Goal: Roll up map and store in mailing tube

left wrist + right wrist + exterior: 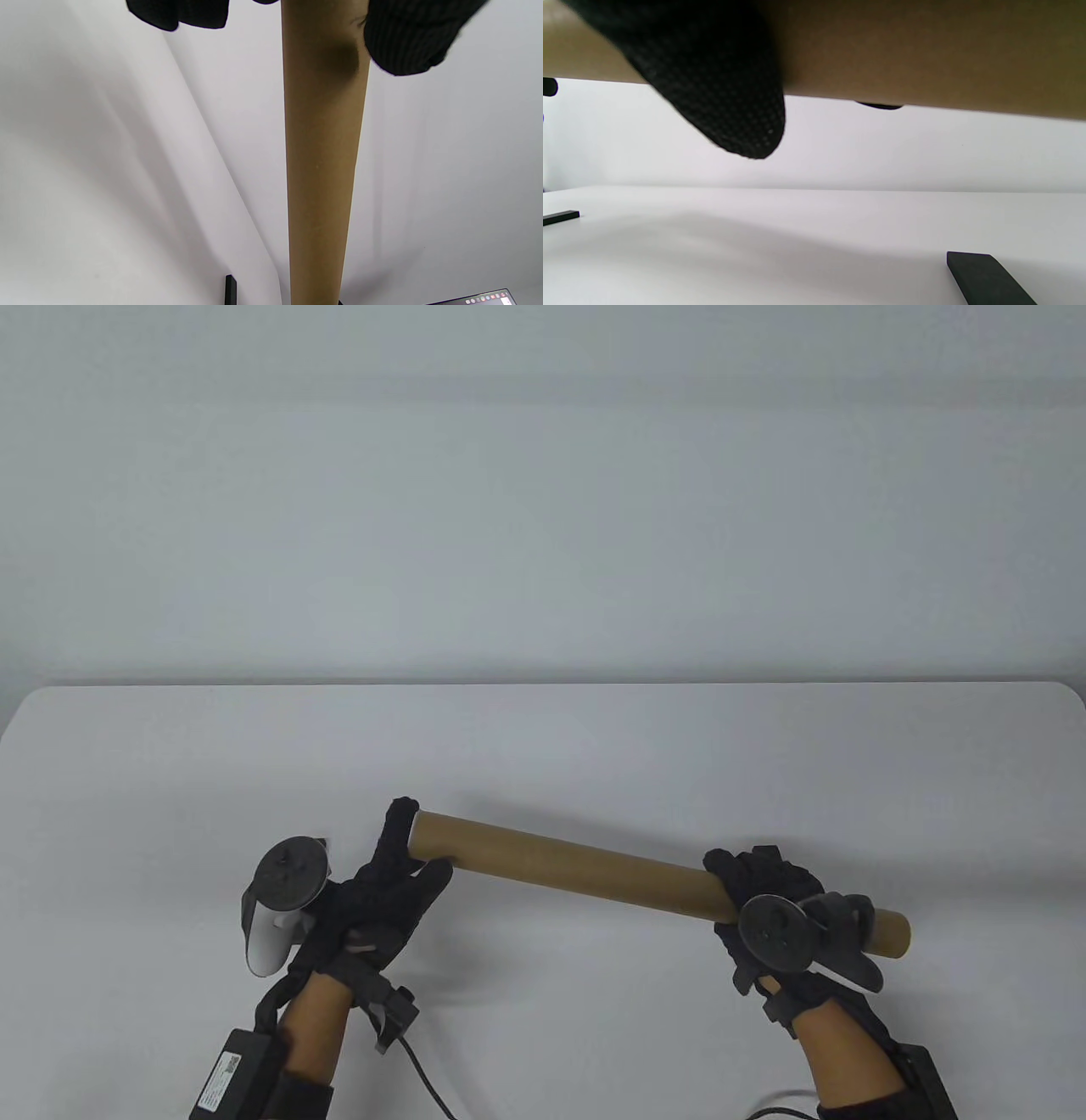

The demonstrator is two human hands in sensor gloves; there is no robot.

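Observation:
A long brown cardboard mailing tube (585,865) is held above the white table (543,746), sloping down to the right. My left hand (399,865) holds its left end, fingers over the end. My right hand (764,899) grips it near the right end, which sticks out past the hand. The tube runs down the left wrist view (322,169) between my gloved fingers (407,38). In the right wrist view it fills the top (925,55), with a gloved finger (721,93) across it. No map shows.
A thin black flat piece (984,275) lies on the table in the right wrist view, another at its left edge (560,217). A dark strip (230,290) and a screen corner (488,298) show low in the left wrist view.

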